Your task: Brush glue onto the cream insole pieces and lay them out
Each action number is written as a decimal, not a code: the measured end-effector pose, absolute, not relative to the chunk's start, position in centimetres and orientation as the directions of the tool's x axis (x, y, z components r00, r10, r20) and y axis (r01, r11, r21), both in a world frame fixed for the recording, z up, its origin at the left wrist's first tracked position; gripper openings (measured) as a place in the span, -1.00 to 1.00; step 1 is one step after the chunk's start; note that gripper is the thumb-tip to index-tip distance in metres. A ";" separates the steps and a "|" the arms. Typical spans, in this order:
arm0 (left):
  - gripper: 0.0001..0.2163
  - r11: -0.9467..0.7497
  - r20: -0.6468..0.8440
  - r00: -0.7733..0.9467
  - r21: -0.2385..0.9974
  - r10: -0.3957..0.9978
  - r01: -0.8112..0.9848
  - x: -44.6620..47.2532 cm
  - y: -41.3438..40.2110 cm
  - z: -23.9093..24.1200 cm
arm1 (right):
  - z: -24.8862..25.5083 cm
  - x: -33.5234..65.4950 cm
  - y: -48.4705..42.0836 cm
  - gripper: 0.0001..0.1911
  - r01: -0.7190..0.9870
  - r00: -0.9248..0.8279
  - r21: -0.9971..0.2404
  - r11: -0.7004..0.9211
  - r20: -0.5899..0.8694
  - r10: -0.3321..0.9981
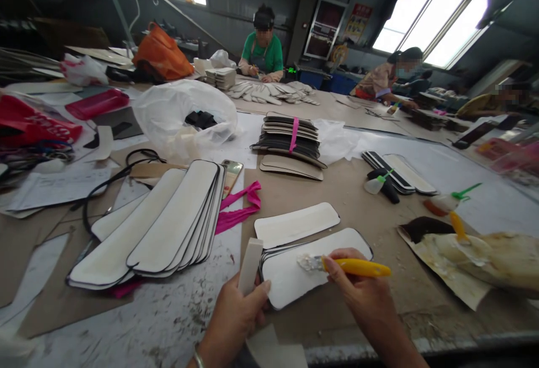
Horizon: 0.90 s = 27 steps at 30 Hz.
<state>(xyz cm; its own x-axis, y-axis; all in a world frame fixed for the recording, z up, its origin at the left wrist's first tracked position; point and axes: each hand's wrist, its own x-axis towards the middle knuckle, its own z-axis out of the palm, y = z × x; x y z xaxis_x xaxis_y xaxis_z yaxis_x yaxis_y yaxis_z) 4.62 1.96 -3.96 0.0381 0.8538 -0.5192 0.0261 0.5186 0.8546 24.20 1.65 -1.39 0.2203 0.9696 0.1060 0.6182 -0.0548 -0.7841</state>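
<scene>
My right hand (365, 292) is closed around the yellow handle of a brush (357, 267). The brush's tip, coated in whitish paste, rests on the top panel (295, 278) of a small stack of white, rounded panels with dark edges. In my left hand (238, 306) a narrow cream strip (251, 264) stands nearly upright between thumb and fingers. That thumb is at the stack's left corner. Just behind lies another white panel (297, 225). To the left, a larger fanned pile of similar long panels (177, 216) covers the table.
A pink ribbon (240, 205) and a phone (231, 174) lie by the pile. Farther back are a tied bundle (290, 138) and a clear plastic bag (155, 115). Glue bottles (374, 184) and a paste-smeared container (475, 250) stand right. Co-workers (263, 48) sit across the table.
</scene>
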 end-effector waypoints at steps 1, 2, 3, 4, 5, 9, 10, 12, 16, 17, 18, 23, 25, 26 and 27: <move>-0.81 0.513 -0.513 0.019 0.858 0.858 0.022 4.7 1.9 -4.2 | -1.4 25.2 1.8 -0.76 0.688 0.233 -0.725 -0.036 0.174 0.957; -0.81 0.512 -0.512 -0.004 0.859 0.859 0.017 4.7 1.8 -4.3 | -1.3 26.2 1.9 -0.77 0.749 0.242 -0.662 -0.028 0.235 0.941; -0.80 0.515 -0.515 -0.026 0.857 0.857 0.008 4.8 1.7 -4.5 | -1.2 27.2 2.0 -0.78 0.800 0.245 -0.599 -0.026 0.287 0.926; -0.79 0.517 -0.516 -0.047 0.856 0.855 -0.004 4.8 1.7 -4.6 | -1.0 28.0 2.0 -0.79 0.844 0.235 -0.536 -0.018 0.340 0.911; -0.78 0.518 -0.518 -0.062 0.855 0.853 -0.017 4.9 1.7 -4.8 | -0.8 28.8 2.0 -0.79 0.880 0.213 -0.476 0.000 0.393 0.895; -0.71 0.536 -0.537 -0.084 0.843 0.839 -0.038 4.8 1.7 -5.3 | -0.5 30.2 1.8 -0.84 0.958 0.054 -0.260 0.123 0.583 0.811; -0.69 0.541 -0.541 -0.088 0.841 0.836 -0.036 4.8 1.6 -5.4 | -0.6 30.2 1.6 -0.86 0.967 0.015 -0.212 0.140 0.597 0.802; -0.67 0.542 -0.542 -0.090 0.840 0.836 -0.024 4.6 1.6 -5.8 | -0.9 29.8 1.0 -0.89 0.982 -0.056 -0.114 0.153 0.596 0.801; -0.62 0.528 -0.526 -0.077 0.849 0.847 0.010 4.4 1.5 -6.5 | -1.4 27.8 -0.3 -0.91 0.958 -0.205 -0.062 0.280 0.534 0.820; -0.61 0.529 -0.527 -0.077 0.848 0.847 0.018 4.3 1.5 -6.7 | -1.4 27.5 -0.6 -0.90 0.941 -0.232 -0.095 0.326 0.519 0.823; -0.60 0.533 -0.530 -0.078 0.845 0.844 0.026 4.3 1.5 -6.8 | -1.3 27.3 -0.7 -0.90 0.924 -0.250 -0.126 0.360 0.512 0.822; -0.58 0.528 -0.525 -0.071 0.848 0.848 0.035 4.3 1.5 -6.6 | -0.9 28.1 -0.6 -0.88 0.946 -0.254 -0.023 0.324 0.569 0.782; -0.61 0.524 -0.520 -0.088 0.851 0.850 0.031 4.4 1.5 -6.2 | -1.4 27.7 -0.7 -0.90 0.943 -0.279 0.007 0.332 0.559 0.781; -0.63 0.521 -0.516 -0.099 0.853 0.851 0.035 4.5 1.4 -6.0 | -1.8 27.1 -0.9 -0.90 0.935 -0.288 -0.011 0.355 0.559 0.778; -0.65 0.517 -0.510 -0.109 0.855 0.853 0.042 4.5 1.4 -5.8 | -2.2 26.3 -1.1 -0.91 0.922 -0.290 -0.047 0.383 0.570 0.769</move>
<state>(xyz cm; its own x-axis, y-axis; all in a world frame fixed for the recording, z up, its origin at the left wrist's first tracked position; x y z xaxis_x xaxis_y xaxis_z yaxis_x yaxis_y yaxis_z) 4.52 1.43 -5.80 -0.1088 0.8531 -0.5103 0.0425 0.5169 0.8550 26.34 -1.12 -2.24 -0.2902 0.7688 0.5699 0.9224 0.3833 -0.0474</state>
